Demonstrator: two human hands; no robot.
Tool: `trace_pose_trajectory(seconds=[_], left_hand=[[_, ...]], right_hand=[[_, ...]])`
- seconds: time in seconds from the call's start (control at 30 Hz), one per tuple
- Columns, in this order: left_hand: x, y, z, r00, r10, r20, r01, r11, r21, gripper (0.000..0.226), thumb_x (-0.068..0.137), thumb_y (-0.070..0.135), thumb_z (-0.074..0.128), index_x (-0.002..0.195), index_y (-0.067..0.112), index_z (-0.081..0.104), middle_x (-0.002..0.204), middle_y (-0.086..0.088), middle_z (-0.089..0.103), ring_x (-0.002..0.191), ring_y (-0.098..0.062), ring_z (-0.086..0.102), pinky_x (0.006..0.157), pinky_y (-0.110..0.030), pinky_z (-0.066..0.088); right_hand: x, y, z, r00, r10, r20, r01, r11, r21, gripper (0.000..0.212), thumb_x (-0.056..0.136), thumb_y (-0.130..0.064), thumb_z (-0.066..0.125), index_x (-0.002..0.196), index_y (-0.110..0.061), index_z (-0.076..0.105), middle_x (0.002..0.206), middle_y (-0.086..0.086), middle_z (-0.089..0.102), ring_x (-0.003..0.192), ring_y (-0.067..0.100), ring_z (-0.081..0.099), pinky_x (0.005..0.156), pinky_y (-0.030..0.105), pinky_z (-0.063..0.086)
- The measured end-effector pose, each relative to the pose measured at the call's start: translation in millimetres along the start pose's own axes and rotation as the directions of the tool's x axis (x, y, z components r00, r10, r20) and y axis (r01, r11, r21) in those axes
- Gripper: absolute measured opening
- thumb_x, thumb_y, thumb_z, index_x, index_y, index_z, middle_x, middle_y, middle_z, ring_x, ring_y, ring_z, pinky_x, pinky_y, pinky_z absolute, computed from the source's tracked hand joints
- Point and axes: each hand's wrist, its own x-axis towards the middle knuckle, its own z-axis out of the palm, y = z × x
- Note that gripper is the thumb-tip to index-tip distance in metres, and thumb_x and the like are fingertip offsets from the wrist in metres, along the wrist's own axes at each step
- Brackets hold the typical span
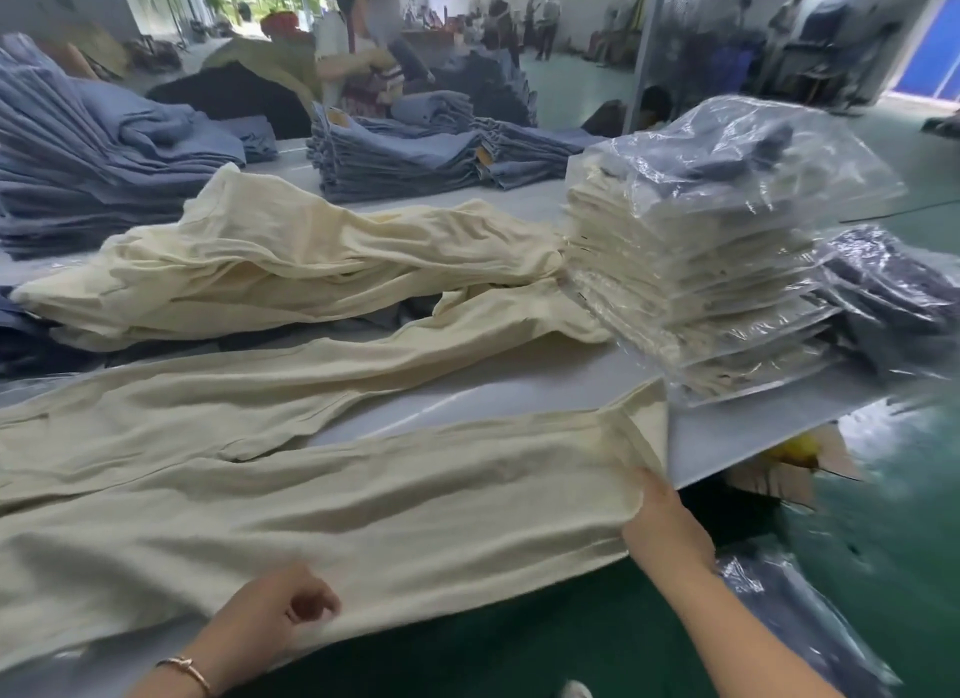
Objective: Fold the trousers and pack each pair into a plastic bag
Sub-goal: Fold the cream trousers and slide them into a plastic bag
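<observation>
We see left hand (270,612) fingers curled, pinching cream trousers (322,495) at desk (727,432) near edge. Right hand (662,523) grips trouser hem near right corner. Bagged trousers stack (691,282) along right edge.

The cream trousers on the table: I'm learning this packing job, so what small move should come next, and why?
Probably bring the two legs together. The cream trousers lie flat with legs spread apart. The right hand holds the near leg's end at the hem, and the left hand pinches its near edge, so lifting that leg over onto the far one looks like the natural first fold.
</observation>
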Motion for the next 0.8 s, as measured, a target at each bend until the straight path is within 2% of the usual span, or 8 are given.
trace_pose_trajectory(seconds=[0.13,0.2,0.3,0.37,0.47,0.57,0.67,0.8], left_hand=[[8,-4,-1,0.997,-0.060,-0.058,0.057,0.997,-0.045,0.043,0.075,-0.011,0.052,0.075,0.027,0.073,0.076,0.005,0.072,0.081,-0.007,0.065,0.076,-0.014,0.047],[14,-3,-1,0.990,-0.079,-0.120,0.070,0.995,-0.076,0.039,0.077,-0.008,0.056,0.076,0.028,0.071,0.077,0.009,0.072,0.078,0.000,0.064,0.070,-0.005,0.042],[26,-1,0,0.981,-0.092,-0.171,0.068,0.988,-0.142,0.040,0.078,-0.009,0.058,0.075,0.028,0.071,0.078,0.008,0.072,0.076,0.000,0.064,0.069,-0.009,0.043],[34,4,1,0.970,-0.126,-0.210,0.088,0.980,-0.179,0.040,0.078,-0.008,0.060,0.074,0.031,0.070,0.080,0.009,0.071,0.082,-0.011,0.065,0.076,-0.022,0.044],[47,17,5,0.961,-0.099,-0.257,0.062,0.987,-0.145,0.036,0.076,-0.006,0.065,0.078,0.030,0.069,0.088,0.007,0.068,0.088,-0.019,0.062,0.076,-0.029,0.040],[66,31,8,0.963,-0.023,-0.269,0.006,0.998,-0.064,0.035,0.076,-0.007,0.064,0.090,0.025,0.069,0.097,0.002,0.066,0.096,-0.022,0.060,0.081,-0.031,0.040],[90,44,13,0.971,0.049,-0.232,-0.017,0.990,0.138,0.032,0.084,0.011,0.067,0.110,0.029,0.065,0.118,0.008,0.057,0.117,-0.020,0.053,0.098,-0.037,0.040],[123,53,15,0.934,-0.006,-0.358,0.046,0.994,0.104,0.025,0.088,0.020,0.065,0.112,0.027,0.066,0.121,0.006,0.060,0.120,-0.020,0.052,0.099,-0.038,0.040]], right_hand=[[14,-10,-10,0.989,0.141,-0.054,-0.142,0.990,-0.024,0.081,0.093,-0.028,0.039,0.150,-0.009,-0.016,0.138,0.009,0.048,0.088,0.028,0.059,0.062,0.032,0.040],[26,-6,-16,0.966,0.248,-0.072,-0.245,0.969,0.036,0.087,0.096,-0.040,0.040,0.148,-0.002,-0.019,0.140,0.010,0.047,0.100,0.031,0.059,0.067,0.034,0.038],[36,0,-28,0.932,0.353,-0.083,-0.342,0.931,0.125,0.089,0.096,-0.043,0.045,0.150,-0.002,-0.013,0.128,0.010,0.057,0.102,0.032,0.058,0.072,0.035,0.040],[36,-1,-26,0.938,0.270,-0.216,-0.251,0.962,0.110,0.083,0.095,-0.032,0.047,0.152,-0.007,-0.008,0.117,0.007,0.062,0.086,0.027,0.059,0.063,0.031,0.039],[38,-12,-19,0.930,-0.062,-0.363,0.046,0.998,-0.052,0.070,0.092,-0.022,0.047,0.152,-0.012,0.012,0.119,0.005,0.061,0.083,0.024,0.062,0.060,0.029,0.041],[59,-19,-16,0.942,-0.243,-0.233,0.189,0.955,-0.230,0.061,0.092,-0.028,0.044,0.149,-0.017,0.024,0.134,0.004,0.049,0.111,0.021,0.050,0.084,0.031,0.044],[91,-17,-16,0.981,-0.192,0.017,0.186,0.918,-0.350,0.064,0.097,-0.040,0.038,0.152,-0.019,0.013,0.156,0.007,0.019,0.138,0.027,0.023,0.108,0.037,0.031],[133,-10,-7,0.952,-0.230,0.202,0.281,0.918,-0.280,0.068,0.098,-0.053,0.030,0.154,-0.024,0.005,0.162,0.003,-0.005,0.148,0.028,0.000,0.118,0.041,0.011]])
